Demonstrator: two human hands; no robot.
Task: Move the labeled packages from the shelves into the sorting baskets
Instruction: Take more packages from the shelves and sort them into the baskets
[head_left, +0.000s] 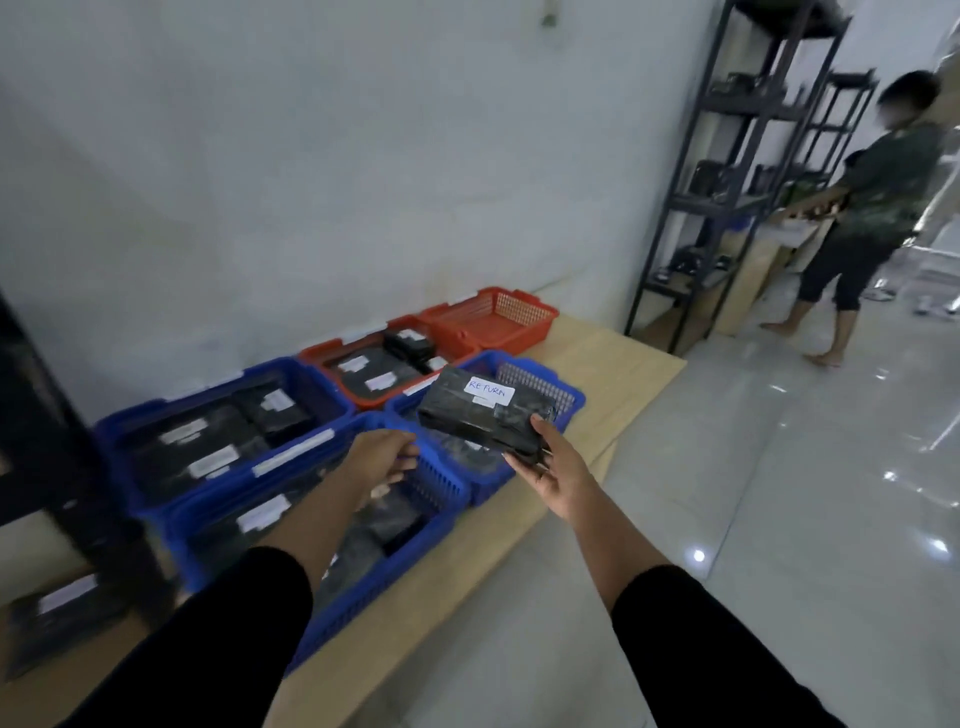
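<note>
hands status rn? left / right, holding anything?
Left hand: fingers curled over the rim of the near blue basket.
Right hand: holding the black package labeled RETURN.

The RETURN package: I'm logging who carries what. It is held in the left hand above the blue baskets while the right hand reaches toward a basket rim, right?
Not quite: the hands are swapped. In the head view the right hand holds the RETURN package above the blue baskets, while the left hand reaches toward a basket rim.
</note>
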